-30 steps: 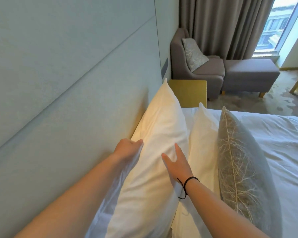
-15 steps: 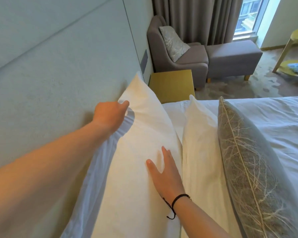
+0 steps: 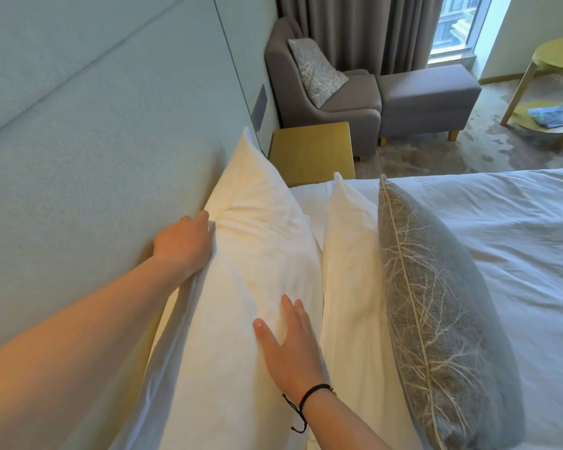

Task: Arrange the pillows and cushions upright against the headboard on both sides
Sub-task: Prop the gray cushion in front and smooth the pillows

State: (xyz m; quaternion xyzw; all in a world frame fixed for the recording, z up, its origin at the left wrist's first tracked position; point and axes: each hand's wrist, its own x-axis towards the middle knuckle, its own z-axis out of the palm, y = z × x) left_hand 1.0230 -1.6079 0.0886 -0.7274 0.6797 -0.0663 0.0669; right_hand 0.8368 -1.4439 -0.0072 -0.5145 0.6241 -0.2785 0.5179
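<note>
head | white pillow point(image 3: 241, 287) upright on edge, just right of left hand point(image 3: 184, 243), under right hand point(image 3: 290, 349), backed by wall panel point(image 3: 95, 190) | left: fingers curled, gripping top edge | right: flat, fingers straight, pressing front face | judged light, soft, squashy; hold by edge or corners

bare forearms; black cord bracelet point(image 3: 312, 392) on right wrist, loose tail, gold bead

A hotel bedroom — made bed point(image 3: 517, 241), grey armchair point(image 3: 325, 92), heavy curtains point(image 3: 355, 30).
</note>
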